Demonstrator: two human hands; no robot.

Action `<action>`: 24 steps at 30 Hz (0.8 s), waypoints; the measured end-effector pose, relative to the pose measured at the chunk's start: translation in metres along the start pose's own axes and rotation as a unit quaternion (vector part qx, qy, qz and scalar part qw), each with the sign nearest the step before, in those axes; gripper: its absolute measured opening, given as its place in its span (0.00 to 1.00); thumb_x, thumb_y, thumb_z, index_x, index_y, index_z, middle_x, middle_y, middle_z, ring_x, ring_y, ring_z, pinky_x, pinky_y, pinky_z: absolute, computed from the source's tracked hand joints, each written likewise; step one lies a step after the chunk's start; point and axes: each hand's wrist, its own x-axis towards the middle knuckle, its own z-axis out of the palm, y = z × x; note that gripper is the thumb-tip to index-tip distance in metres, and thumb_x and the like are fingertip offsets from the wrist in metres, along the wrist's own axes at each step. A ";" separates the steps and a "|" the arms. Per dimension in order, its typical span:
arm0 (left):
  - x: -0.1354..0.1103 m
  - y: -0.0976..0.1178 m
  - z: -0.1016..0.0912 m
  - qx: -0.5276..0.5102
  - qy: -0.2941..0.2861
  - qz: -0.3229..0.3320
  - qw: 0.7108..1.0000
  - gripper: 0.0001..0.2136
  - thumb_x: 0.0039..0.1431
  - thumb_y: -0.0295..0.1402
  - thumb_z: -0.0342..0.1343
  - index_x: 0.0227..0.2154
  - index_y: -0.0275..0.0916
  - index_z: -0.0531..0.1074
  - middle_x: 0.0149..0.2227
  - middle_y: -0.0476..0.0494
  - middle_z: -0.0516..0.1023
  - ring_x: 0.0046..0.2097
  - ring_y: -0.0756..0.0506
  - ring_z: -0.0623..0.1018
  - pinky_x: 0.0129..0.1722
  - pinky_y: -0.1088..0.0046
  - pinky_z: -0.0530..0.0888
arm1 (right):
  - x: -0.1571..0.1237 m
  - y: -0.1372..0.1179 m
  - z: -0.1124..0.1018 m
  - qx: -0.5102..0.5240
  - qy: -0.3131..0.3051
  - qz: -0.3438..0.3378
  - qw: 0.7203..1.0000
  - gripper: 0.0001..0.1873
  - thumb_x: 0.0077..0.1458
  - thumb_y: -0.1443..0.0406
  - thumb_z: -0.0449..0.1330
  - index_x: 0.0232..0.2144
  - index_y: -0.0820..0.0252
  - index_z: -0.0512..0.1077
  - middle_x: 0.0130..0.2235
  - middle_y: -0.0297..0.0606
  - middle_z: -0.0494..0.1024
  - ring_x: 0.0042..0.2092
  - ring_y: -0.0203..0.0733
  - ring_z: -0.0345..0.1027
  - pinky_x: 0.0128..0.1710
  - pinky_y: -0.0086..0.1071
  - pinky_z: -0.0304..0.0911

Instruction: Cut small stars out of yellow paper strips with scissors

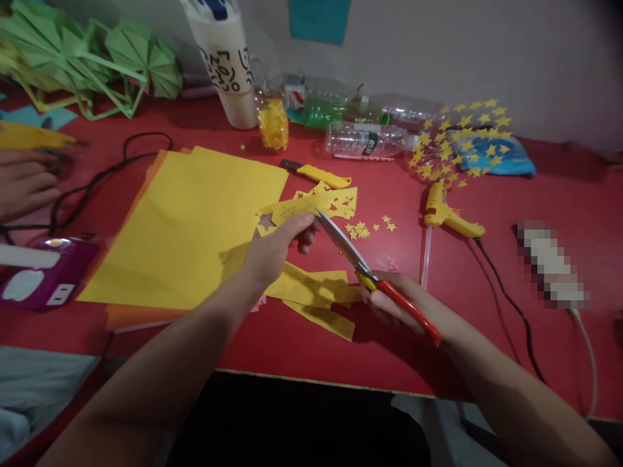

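My left hand (285,243) pinches a strip of yellow paper (289,209) that has star outlines drawn on it and a star-shaped hole at its left end. My right hand (392,301) grips a pair of scissors (348,246) with red handles, its blades lying together and the tip at the strip's right end. Behind the strip lies a yellow scrap (346,198) full of small star holes. Small cut-out stars (359,230) rest just right of it. More yellow paper strips (311,285) lie below my hands.
A stack of yellow sheets (195,214) lies left, a yellow box cutter (324,176) behind. Plastic bottles (365,139) and a white tumbler (226,65) line the wall. A glue gun (450,214) with its cord is right. Another person's hand (26,185) is far left.
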 end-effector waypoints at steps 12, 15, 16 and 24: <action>-0.001 -0.004 0.002 0.021 0.018 -0.004 1.000 0.13 0.52 0.41 0.53 0.22 0.36 0.71 0.20 0.48 0.70 0.22 0.53 0.68 0.22 0.77 0.67 | 0.000 -0.002 0.002 0.039 0.002 0.031 0.999 0.25 0.53 0.44 0.51 0.24 0.59 0.58 0.18 0.27 0.60 0.18 0.28 0.49 0.15 0.25 0.44; -0.001 -0.005 0.003 0.011 0.025 0.010 1.000 0.12 0.52 0.40 0.54 0.22 0.36 0.70 0.20 0.48 0.70 0.22 0.53 0.68 0.21 0.77 0.67 | 0.001 0.000 0.002 0.048 0.000 0.045 0.998 0.25 0.53 0.43 0.51 0.24 0.59 0.59 0.17 0.27 0.60 0.18 0.28 0.50 0.15 0.25 0.46; -0.001 -0.005 0.003 0.007 0.024 0.014 1.000 0.12 0.52 0.40 0.54 0.22 0.36 0.70 0.20 0.48 0.70 0.22 0.54 0.68 0.21 0.77 0.67 | 0.001 0.000 0.002 0.048 0.001 0.049 0.998 0.25 0.52 0.43 0.51 0.24 0.59 0.59 0.17 0.27 0.59 0.18 0.29 0.50 0.16 0.26 0.46; -0.002 -0.002 0.003 0.005 0.024 0.010 1.000 0.11 0.52 0.39 0.55 0.22 0.36 0.71 0.20 0.49 0.71 0.22 0.54 0.69 0.21 0.77 0.67 | 0.001 -0.003 0.002 0.029 0.010 0.051 0.998 0.25 0.52 0.42 0.51 0.22 0.57 0.56 0.15 0.26 0.58 0.17 0.29 0.51 0.16 0.26 0.47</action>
